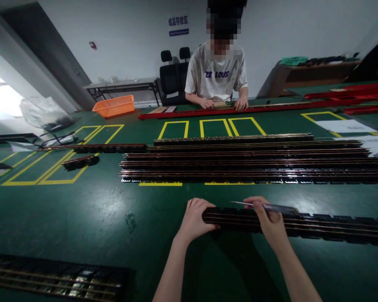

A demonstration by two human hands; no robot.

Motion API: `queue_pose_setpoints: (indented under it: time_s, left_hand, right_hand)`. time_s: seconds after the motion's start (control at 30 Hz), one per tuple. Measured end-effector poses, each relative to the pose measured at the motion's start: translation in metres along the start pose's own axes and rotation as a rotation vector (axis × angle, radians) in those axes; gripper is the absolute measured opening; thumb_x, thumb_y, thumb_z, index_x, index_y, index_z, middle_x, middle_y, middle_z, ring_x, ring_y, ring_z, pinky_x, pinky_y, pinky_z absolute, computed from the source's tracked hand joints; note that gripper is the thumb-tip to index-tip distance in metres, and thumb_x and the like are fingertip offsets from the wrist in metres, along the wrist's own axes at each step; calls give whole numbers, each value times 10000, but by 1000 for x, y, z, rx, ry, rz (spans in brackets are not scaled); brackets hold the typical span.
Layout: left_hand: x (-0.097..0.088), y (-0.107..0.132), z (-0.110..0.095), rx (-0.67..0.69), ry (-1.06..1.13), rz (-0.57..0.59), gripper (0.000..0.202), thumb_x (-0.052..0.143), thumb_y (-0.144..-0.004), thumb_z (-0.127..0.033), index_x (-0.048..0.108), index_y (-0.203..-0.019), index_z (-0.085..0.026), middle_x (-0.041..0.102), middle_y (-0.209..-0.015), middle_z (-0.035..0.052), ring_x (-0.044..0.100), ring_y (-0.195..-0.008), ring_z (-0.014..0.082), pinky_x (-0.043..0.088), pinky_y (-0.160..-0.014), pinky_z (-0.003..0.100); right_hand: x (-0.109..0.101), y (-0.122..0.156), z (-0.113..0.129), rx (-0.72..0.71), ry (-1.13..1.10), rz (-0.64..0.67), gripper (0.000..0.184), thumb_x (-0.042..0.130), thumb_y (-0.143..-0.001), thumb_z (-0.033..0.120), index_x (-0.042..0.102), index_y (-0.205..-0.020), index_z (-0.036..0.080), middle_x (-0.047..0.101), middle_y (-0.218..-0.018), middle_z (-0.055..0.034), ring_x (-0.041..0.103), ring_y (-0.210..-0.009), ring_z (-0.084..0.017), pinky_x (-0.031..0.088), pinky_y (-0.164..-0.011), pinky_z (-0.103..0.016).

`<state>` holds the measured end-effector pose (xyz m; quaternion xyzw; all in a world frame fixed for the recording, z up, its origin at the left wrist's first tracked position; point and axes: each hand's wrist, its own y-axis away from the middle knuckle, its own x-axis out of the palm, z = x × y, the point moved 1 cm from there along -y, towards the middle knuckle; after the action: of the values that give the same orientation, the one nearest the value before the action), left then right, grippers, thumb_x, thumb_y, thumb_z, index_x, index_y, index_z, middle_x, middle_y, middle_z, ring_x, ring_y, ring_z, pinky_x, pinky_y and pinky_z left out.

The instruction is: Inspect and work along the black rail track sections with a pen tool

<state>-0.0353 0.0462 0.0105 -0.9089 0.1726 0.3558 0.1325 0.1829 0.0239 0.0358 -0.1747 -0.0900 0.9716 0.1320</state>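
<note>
A long black slotted strip with copper-coloured rails point(321, 228) lies across the right front of the green table. Around its left end is wrapped my left hand point(197, 218), thumb below and fingers above. My right hand point(269, 218) is closed on a screwdriver point(279, 208), whose thin metal shaft points left just above the strip. The lower part of that hand rests over the strip's rails. Behind both hands lies a stack of similar strips with rails point(239, 163). Another such strip point(56, 277) is at the lower left.
Across the table a person in a white T-shirt point(219, 79) has both hands at a long red rail point(192, 112). An orange basket point(114, 106) stands at the far left edge. A short strip piece point(80, 162) and white papers point(349, 126) lie on the table point(151, 247).
</note>
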Motion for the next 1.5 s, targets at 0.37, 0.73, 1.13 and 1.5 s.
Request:
queue_pose_setpoints:
  time_s: [0.37, 0.73, 1.13, 1.5]
  left_hand:
    - [2, -1, 3, 18, -19, -10, 439, 751, -590, -382, 594, -971, -232, 624, -974, 19, 513, -979, 235, 367, -893, 426]
    - [2, 1, 3, 43, -62, -27, 509, 782, -565, -344, 580, -1017, -225, 606, -1006, 25, 505, -992, 231, 366, -893, 414]
    - [5, 2, 3, 31, -85, -18, 518, 766, -593, -386, 573, -1051, -239, 590, -1040, 34, 492, -1017, 243, 362, -903, 434]
    - [4, 1, 0, 38, -99, -10, 497, 762, -598, -385, 565, -1028, -233, 591, -1031, 28, 490, -1013, 239, 362, -896, 414]
  right_hand:
    - [24, -40, 10, 198, -252, 372, 357, 649, -682, 528, 491, -689, 208, 571, -548, 22, 562, -543, -149, 428, -576, -290]
    - [28, -34, 8, 194, -297, 421, 367, 610, -713, 551, 533, -674, 195, 557, -548, 23, 554, -554, -139, 444, -602, -295]
    - [30, -33, 2, 218, -258, 439, 297, 638, -707, 479, 556, -708, 194, 627, -577, 2, 596, -586, -162, 468, -623, -313]
    - [31, -37, 2, 236, -231, 432, 325, 632, -694, 506, 565, -669, 189, 640, -574, -12, 575, -566, -156, 459, -608, -307]
